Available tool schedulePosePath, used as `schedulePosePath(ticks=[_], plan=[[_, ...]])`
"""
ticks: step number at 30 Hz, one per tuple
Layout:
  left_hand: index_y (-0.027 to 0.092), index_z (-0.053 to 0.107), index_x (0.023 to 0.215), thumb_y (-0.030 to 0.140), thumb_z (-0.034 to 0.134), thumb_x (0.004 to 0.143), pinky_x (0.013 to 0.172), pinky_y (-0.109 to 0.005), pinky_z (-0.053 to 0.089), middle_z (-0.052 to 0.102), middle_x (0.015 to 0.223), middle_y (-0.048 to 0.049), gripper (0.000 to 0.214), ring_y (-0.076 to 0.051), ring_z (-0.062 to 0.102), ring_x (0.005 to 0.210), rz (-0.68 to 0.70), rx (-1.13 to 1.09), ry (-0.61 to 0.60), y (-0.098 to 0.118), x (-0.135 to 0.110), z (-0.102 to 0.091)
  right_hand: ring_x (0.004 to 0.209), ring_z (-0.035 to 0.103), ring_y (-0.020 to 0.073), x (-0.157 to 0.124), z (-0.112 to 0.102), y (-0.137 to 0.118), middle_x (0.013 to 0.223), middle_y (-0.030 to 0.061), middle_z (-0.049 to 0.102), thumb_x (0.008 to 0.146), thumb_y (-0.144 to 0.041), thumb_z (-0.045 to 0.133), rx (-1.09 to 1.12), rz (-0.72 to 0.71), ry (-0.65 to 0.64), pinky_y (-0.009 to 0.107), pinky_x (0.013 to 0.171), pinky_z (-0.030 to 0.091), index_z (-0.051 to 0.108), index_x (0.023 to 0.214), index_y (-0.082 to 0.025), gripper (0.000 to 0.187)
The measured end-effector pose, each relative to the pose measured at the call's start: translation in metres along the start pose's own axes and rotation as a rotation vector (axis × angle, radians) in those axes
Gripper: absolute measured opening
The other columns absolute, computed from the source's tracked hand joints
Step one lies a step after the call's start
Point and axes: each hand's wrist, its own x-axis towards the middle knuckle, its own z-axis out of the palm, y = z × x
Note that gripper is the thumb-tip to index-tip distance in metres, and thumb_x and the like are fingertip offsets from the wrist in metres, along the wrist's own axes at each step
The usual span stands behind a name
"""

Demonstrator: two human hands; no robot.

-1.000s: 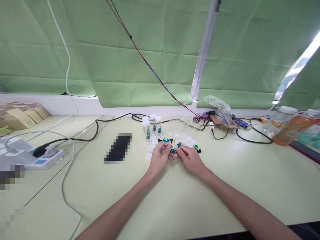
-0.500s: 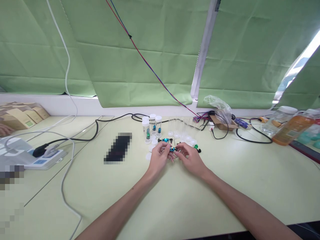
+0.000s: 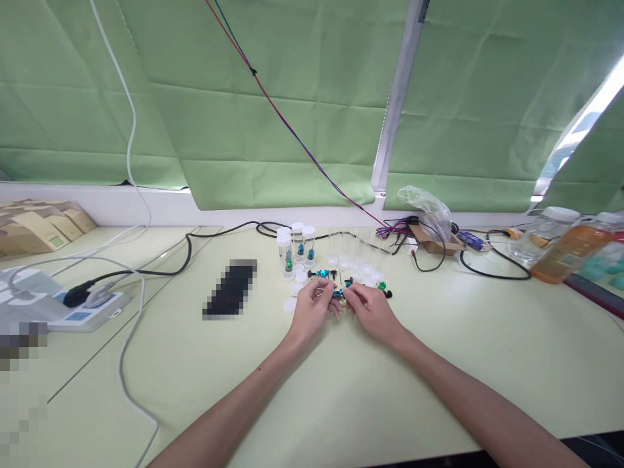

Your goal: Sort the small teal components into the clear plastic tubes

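Observation:
In the middle of the table, my left hand (image 3: pixel 311 305) is closed, pinching a small blue part with a black end (image 3: pixel 337 294) between thumb and fingers. My right hand (image 3: pixel 370 307) meets it from the other side, its fingertips closed on the same part's right end. Just behind my hands lie loose blue pieces (image 3: pixel 322 273) and black pieces, with a green piece (image 3: pixel 381 286) to the right. Capped clear tubes (image 3: pixel 309 246) holding blue or green pieces stand behind on the left. Uncapped clear tubes (image 3: pixel 347 244) stand beside them, and white round caps (image 3: pixel 290 305) are scattered around.
A dark, blurred-out flat object (image 3: pixel 231 289) lies left of my hands. Farther left are a white power strip (image 3: pixel 92 309) and loose cables. At the right stand a clear jar (image 3: pixel 543 237) and an orange bottle (image 3: pixel 568 253). A small cardboard box (image 3: pixel 439 245) sits at the back.
My right fingers have shifted slightly around the small blue part, and a blue-and-black piece now shows behind them. A hand at the far left edge has left the view.

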Motion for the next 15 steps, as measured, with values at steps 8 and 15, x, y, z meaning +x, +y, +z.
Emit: schedulePosePath(ticks=[8, 15], plan=[[0.017, 0.056, 0.08, 0.046, 0.065, 0.08, 0.049, -0.028, 0.052, 0.058, 0.062, 0.0007, 0.03, -0.016, 0.061, 0.054, 0.013, 0.01, 0.012, -0.0023, 0.0014, -0.0017, 0.071, 0.06, 0.015, -0.0003, -0.0001, -0.0004, 0.083, 0.0021, 0.066, 0.09, -0.037, 0.058, 0.064, 0.034, 0.014, 0.025, 0.06, 0.045, 0.059, 0.102, -0.02, 0.021], [0.017, 0.056, 0.08, 0.045, 0.065, 0.08, 0.048, -0.029, 0.052, 0.057, 0.06, 0.0011, 0.029, -0.016, 0.061, 0.053, 0.024, 0.014, 0.01, -0.0047, 0.0022, -0.0014, 0.07, 0.06, 0.0145, -0.0003, 0.0002, 0.0002, 0.083, 0.0017, 0.065, 0.088, -0.031, 0.06, 0.06, 0.001, 0.027, 0.025, 0.06, 0.045, 0.06, 0.098, -0.02, 0.014]])
